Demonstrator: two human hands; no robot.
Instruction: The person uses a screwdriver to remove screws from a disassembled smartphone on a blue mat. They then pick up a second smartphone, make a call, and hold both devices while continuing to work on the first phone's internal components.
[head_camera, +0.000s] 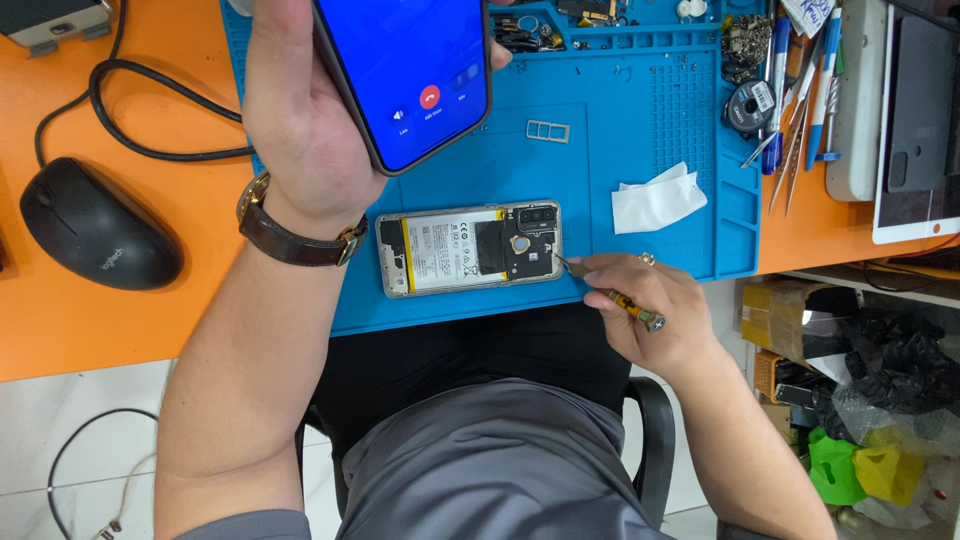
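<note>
Top centre of the frame, the left hand (300, 110) is up off the bench, fingers wrapped around a dark-edged smartphone with a lit blue screen (410, 70), holding it tilted above the mat. A brown leather-strap wristwatch (290, 235) sits on that wrist. Lower down, right of centre, the right hand (645, 305) has its fingers pinched around a small yellow-handled precision screwdriver (625, 303), the metal tip touching the right end of the opened phone with its back cover off, white battery and black camera board exposed (470, 248). That opened phone lies flat near the front edge of the blue silicone repair mat (640, 120), in the middle of the frame.

Around it: a small metal card tray (548, 130) lies on the mat just above the opened phone, apart from it. A crumpled white tissue (655, 200) rests to the right, near the screwdriver hand but not touching. Upper right, a cluster of tweezers and pens (795, 90) crowds the mat's edge beside a solder wick reel (750, 105). Far left, a black computer mouse (95, 235) sits on the orange table (100, 330), its black cable (150, 110) looping above. The raised smartphone hides part of the mat's upper compartments.
</note>
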